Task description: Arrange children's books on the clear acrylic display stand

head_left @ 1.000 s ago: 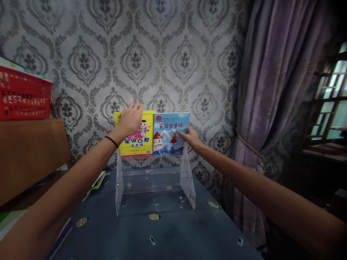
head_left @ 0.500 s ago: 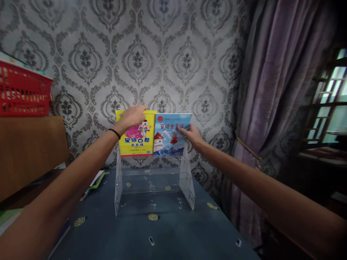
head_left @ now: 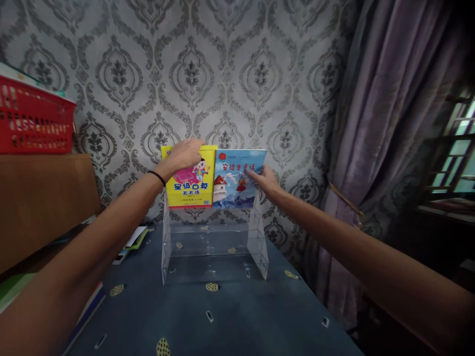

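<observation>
A clear acrylic book rack (head_left: 166, 247) stands on the table, its lower tiers holding nothing. On its top tier a yellow book (head_left: 189, 198) and a blue book (head_left: 237, 195) stand upright side by side, covers facing me. My left hand (head_left: 185, 154) is closed over the upper edge of the yellow book, fingers hooked behind it. At the blue book's right edge, my right hand (head_left: 266, 179) pinches it, with the thumb on the cover and the other fingers behind. The fingers behind both books are partly hidden.
The table (head_left: 230, 321) has a dark blue patterned cloth. To the left are a wooden cabinet (head_left: 44, 198), a red plastic basket (head_left: 37, 118) on top, and books and papers (head_left: 135, 240) beside it. A purple curtain (head_left: 374, 123) hangs at the right.
The view has shifted slightly, so the rack and books appear a little higher and further right. Both hands keep their places on the two books.
</observation>
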Motion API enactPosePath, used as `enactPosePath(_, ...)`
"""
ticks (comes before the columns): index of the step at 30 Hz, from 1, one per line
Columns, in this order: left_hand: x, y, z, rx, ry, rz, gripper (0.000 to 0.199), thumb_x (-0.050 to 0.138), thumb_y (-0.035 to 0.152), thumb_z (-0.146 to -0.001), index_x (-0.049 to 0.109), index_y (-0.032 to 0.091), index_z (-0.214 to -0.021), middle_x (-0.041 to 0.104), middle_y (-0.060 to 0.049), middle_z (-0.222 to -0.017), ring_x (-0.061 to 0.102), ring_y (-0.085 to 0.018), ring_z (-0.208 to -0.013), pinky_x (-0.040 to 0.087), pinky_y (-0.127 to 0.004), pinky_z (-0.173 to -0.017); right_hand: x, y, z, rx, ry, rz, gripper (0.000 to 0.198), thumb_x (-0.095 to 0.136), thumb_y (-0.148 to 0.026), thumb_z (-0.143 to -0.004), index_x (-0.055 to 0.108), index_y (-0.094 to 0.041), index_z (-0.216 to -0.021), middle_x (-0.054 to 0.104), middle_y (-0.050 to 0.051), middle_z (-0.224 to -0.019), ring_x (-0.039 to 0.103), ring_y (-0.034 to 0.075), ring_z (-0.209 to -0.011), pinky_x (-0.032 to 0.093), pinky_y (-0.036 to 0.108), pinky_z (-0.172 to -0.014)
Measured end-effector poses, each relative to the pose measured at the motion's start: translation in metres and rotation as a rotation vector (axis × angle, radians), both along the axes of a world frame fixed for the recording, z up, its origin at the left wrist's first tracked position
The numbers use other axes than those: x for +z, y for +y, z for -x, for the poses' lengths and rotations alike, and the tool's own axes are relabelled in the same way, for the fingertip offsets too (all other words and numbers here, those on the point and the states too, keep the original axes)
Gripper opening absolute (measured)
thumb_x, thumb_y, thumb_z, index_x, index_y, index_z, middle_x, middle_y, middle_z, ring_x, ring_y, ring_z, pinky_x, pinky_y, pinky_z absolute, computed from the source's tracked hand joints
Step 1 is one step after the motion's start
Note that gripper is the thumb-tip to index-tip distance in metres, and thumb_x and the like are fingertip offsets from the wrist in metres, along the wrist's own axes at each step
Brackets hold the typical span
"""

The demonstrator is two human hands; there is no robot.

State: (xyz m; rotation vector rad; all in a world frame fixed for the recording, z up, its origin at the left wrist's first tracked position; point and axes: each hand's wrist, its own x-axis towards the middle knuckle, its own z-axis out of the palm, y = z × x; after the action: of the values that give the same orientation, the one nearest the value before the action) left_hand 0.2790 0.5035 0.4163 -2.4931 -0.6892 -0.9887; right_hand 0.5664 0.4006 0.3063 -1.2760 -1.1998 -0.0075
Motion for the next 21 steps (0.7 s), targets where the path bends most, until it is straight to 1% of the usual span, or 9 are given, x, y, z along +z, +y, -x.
enactPosePath(4,-0.002,0.005,0.004,-0.029,-0.014,-0.034,0.053,0.049,0.011,-0.081,0.063,0.023,-0.131,0.068,-0.012,-0.127,0.062,-0.031,-0.114,0.049,-0.046,-0.095,-0.001,-0.001,0.002,-0.059,0.023,-0.032,0.045,0.080,-0.050,-0.074,0.062,-0.025,-0.107,0.076,0.008,-0.107,0.067,0.036,-0.110,0.055,0.055,-0.095)
enactPosePath(7,-0.002,0.004,0.011,-0.029,-0.020,-0.018,0.057,0.048,0.011,-0.083,0.057,0.021,-0.138,0.063,-0.013,-0.135,0.061,-0.032,-0.117,0.048,-0.047,-0.098,-0.001,-0.001,0.005,-0.069,0.034,-0.036,0.045,0.081,-0.049,-0.072,0.062,-0.026,-0.105,0.075,0.007,-0.110,0.068,0.035,-0.107,0.053,0.056,-0.098)
enactPosePath(10,-0.003,0.000,0.020,-0.027,-0.023,-0.009,0.055,0.047,0.012,-0.086,0.055,0.021,-0.140,0.059,-0.012,-0.138,0.059,-0.032,-0.121,0.047,-0.046,-0.102,-0.002,-0.002,0.008,-0.071,0.050,-0.032,0.044,0.082,-0.047,-0.069,0.061,-0.027,-0.102,0.075,0.006,-0.109,0.068,0.035,-0.107,0.054,0.054,-0.097)
enactPosePath(13,-0.008,-0.005,0.033,-0.023,-0.039,-0.050,0.050,0.044,0.011,-0.090,0.054,0.018,-0.139,0.058,-0.013,-0.138,0.058,-0.030,-0.122,0.046,-0.045,-0.104,-0.005,-0.003,0.010,-0.067,0.081,-0.028,0.046,0.082,-0.046,-0.068,0.060,-0.026,-0.103,0.074,0.008,-0.110,0.068,0.034,-0.107,0.056,0.050,-0.093)
enactPosePath(15,-0.014,-0.008,0.044,-0.032,-0.080,-0.105,0.047,0.041,0.013,-0.093,0.053,0.016,-0.138,0.056,-0.013,-0.139,0.056,-0.030,-0.125,0.046,-0.043,-0.105,-0.008,-0.005,0.011,-0.055,0.108,-0.023,0.051,0.080,-0.045,-0.069,0.058,-0.024,-0.110,0.074,0.010,-0.110,0.069,0.033,-0.104,0.057,0.048,-0.091)
enactPosePath(17,-0.024,-0.010,0.058,-0.029,-0.175,-0.149,0.044,0.039,0.014,-0.095,0.053,0.016,-0.137,0.055,-0.013,-0.139,0.052,-0.029,-0.129,0.045,-0.041,-0.107,-0.011,-0.007,0.011,-0.054,0.139,-0.020,0.057,0.077,-0.045,-0.071,0.054,-0.022,-0.119,0.073,0.011,-0.110,0.071,0.033,-0.101,0.058,0.048,-0.088)
enactPosePath(19,-0.038,-0.008,0.072,-0.005,-0.312,-0.151,0.041,0.039,0.016,-0.095,0.053,0.018,-0.134,0.055,-0.012,-0.137,0.050,-0.027,-0.131,0.044,-0.040,-0.108,-0.017,-0.012,0.011,-0.095,0.179,-0.020,0.065,0.076,-0.046,-0.071,0.050,-0.021,-0.125,0.072,0.014,-0.112,0.070,0.034,-0.101,0.057,0.049,-0.088)
enactPosePath(21,-0.056,-0.002,0.086,0.016,-0.438,-0.116,0.039,0.041,0.016,-0.093,0.053,0.019,-0.130,0.057,-0.012,-0.132,0.051,-0.027,-0.129,0.044,-0.040,-0.110,-0.026,-0.021,0.014,-0.165,0.209,-0.031,0.071,0.076,-0.047,-0.068,0.050,-0.019,-0.127,0.068,0.016,-0.117,0.068,0.036,-0.107,0.055,0.052,-0.094)
